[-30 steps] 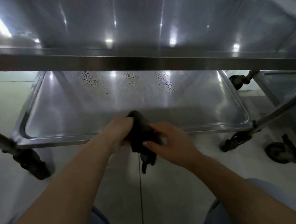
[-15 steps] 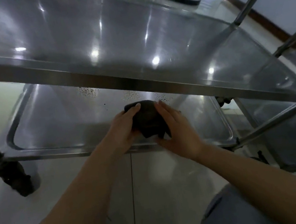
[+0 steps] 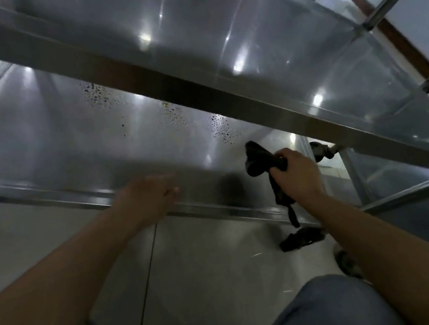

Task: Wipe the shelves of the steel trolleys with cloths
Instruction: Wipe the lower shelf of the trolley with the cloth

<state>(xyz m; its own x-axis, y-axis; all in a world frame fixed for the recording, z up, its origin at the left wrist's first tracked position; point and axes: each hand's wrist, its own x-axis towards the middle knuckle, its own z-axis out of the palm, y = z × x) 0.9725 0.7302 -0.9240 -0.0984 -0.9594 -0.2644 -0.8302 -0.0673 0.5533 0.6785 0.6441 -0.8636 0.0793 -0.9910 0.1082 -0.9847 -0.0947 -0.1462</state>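
Observation:
A steel trolley fills the view, with an upper shelf (image 3: 214,17) above and a lower shelf (image 3: 47,148) beneath it. Three patches of dark droplets (image 3: 98,93) sit along the back of the lower shelf. My right hand (image 3: 294,175) is shut on a bunched dark cloth (image 3: 257,160), held just over the right part of the lower shelf, with a strip of it dangling down. My left hand (image 3: 154,196) rests empty on the lower shelf's front rim (image 3: 215,211), fingers apart.
A black caster (image 3: 301,238) stands under the front right corner. A second steel trolley (image 3: 394,180) sits close on the right, with its wheel (image 3: 348,262) on the pale tiled floor (image 3: 202,275). My knees in blue trousers are at the bottom.
My left hand has let go of the cloth and dropped to the front rim. My right hand has carried the cloth to the right. The view has tilted and moved closer.

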